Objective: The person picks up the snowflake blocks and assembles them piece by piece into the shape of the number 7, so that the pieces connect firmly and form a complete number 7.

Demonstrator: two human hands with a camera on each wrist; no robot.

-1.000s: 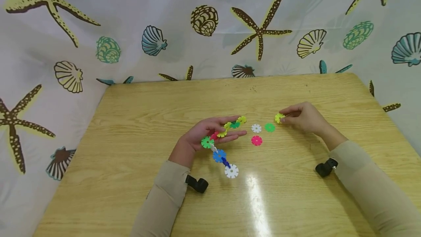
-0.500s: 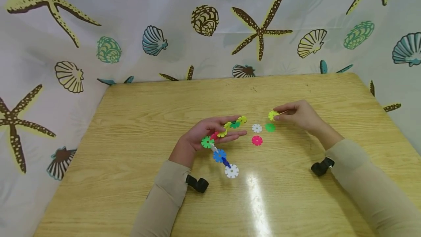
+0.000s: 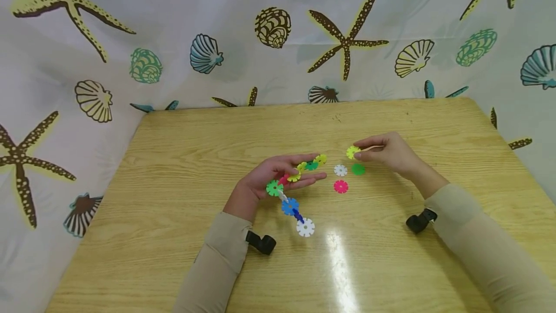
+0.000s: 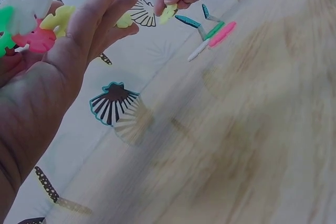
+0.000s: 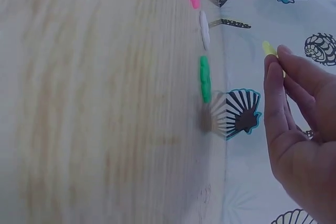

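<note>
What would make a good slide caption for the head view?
Right grip pinches a yellow notched disc; left grip holds a chain of linked, multicoloured discs.

Free gap between chain (image 3: pixel 274 188) and held disc (image 3: pixel 351 152)

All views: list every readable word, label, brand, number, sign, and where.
None readable.
Disc chain, held yellow disc, loose white disc, loose green disc, loose pink disc: no lettering visible.
Cloth: shell and starfish pictures, no words visible.
Table marks: too small to make out.
</note>
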